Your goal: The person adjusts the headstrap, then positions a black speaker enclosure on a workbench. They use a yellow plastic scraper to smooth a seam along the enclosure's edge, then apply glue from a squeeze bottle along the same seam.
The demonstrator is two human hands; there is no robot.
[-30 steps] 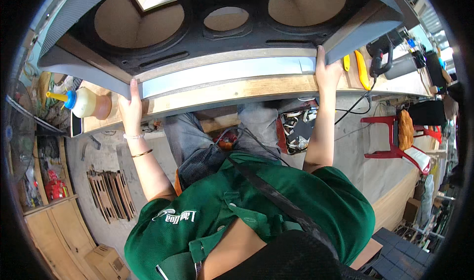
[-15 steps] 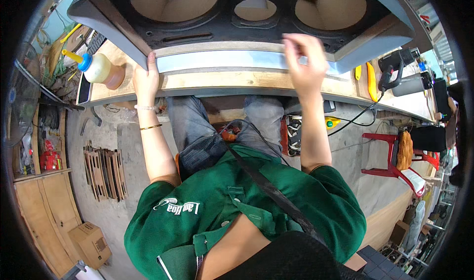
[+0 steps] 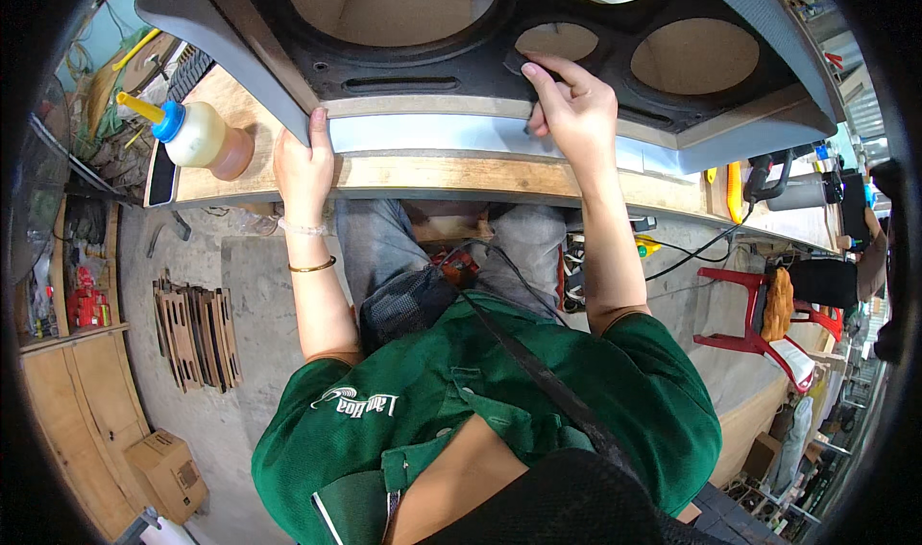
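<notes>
A large grey-covered speaker cabinet (image 3: 216,60) rests tilted on the wooden workbench (image 3: 461,174). Its black front panel (image 3: 432,86) has several round holes and narrow slots. My left hand (image 3: 305,166) grips the cabinet's lower left corner, thumb up along the edge. Over the lower edge of the panel, my right hand (image 3: 581,113) is closed, fingertips pinched beside the small middle hole. A dark scrap shows at those fingertips, too small to name. Below the panel runs a pale blue-white strip (image 3: 432,134).
A squeeze bottle (image 3: 204,140) with blue cap and yellow nozzle stands left on the bench. At right lie a yellow-handled tool (image 3: 735,192) and a corded black tool (image 3: 764,178). A red stool (image 3: 735,300) and a stack of thin wooden pieces (image 3: 195,336) are on the floor.
The cabinet has turned and shifted in view, its right side now lower. My left hand appears slightly lower and right, still on the corner. My right hand has its fingertips over the panel.
</notes>
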